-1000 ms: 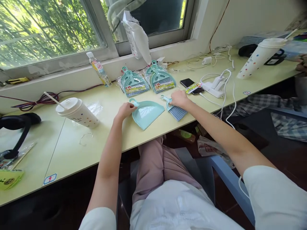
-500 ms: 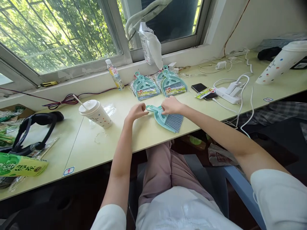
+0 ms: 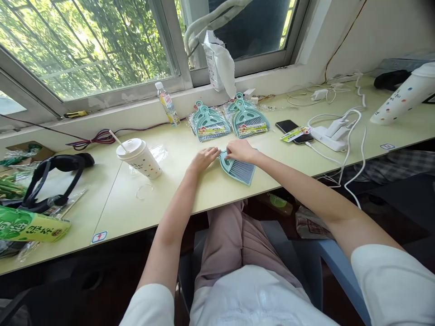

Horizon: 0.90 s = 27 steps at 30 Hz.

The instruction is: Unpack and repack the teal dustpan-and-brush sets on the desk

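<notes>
A small teal dustpan (image 3: 227,167) lies on the pale yellow desk (image 3: 204,190) with a grey-bristled mini brush (image 3: 241,170) nested in it. My left hand (image 3: 204,158) rests at the pan's handle end, fingers curled on it. My right hand (image 3: 240,150) presses down on the brush's handle, fingers bent over it. Both hands meet at the handles. Behind them lie two stacks of packaged teal dustpan sets (image 3: 209,122) (image 3: 249,120).
A lidded dotted cup with a straw (image 3: 139,158) stands to the left, a water bottle (image 3: 167,103) by the window. A phone (image 3: 292,129), a white charger with cables (image 3: 331,133) and a tipped dotted cup (image 3: 404,95) lie right. Black headphones (image 3: 50,174) and a green package (image 3: 30,226) are far left.
The brush, which lay beside the dustpan a second ago, now sits inside it. My right hand carried it over, and both hands have come together at the handles. The view shifted.
</notes>
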Each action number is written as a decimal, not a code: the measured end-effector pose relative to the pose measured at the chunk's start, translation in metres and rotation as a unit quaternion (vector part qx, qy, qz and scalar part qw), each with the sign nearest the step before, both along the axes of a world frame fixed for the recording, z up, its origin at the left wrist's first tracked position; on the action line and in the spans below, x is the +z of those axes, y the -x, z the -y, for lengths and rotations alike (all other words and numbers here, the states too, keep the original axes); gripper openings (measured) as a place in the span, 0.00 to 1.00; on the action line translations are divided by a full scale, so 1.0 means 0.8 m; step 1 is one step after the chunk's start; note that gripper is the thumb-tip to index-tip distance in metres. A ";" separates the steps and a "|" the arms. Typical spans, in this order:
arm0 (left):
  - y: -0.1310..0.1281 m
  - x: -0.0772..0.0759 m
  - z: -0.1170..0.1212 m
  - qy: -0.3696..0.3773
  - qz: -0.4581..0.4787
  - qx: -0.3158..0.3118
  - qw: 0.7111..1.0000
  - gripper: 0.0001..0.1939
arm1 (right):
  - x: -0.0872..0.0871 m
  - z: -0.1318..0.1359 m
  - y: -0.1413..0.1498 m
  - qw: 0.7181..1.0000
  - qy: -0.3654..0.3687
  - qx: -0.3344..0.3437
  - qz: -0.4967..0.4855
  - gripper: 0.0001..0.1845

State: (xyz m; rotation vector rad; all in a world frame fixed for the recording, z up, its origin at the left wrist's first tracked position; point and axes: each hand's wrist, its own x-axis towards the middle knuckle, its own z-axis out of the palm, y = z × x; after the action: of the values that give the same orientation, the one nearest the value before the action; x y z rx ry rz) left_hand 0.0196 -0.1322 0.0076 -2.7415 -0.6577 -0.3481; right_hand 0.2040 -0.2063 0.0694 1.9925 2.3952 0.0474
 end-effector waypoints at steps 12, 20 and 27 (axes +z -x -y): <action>-0.002 -0.004 0.001 0.066 0.021 0.029 0.997 0.19 | 0.005 -0.011 0.008 1.000 0.008 0.009 0.019 0.14; -0.007 -0.006 -0.001 0.122 0.121 0.066 0.983 0.18 | -0.002 -0.013 0.001 1.000 -0.023 0.006 -0.011 0.16; -0.022 0.014 -0.001 0.522 0.431 0.099 0.730 0.30 | 0.009 -0.038 0.004 0.971 -0.102 -0.134 -0.170 0.20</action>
State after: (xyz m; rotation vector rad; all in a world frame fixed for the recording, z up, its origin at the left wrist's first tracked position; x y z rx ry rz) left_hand 0.0372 -0.1312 0.0191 -3.2848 -1.8283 -1.7142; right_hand 0.2005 -0.1755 0.0765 2.5956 2.3572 -0.0614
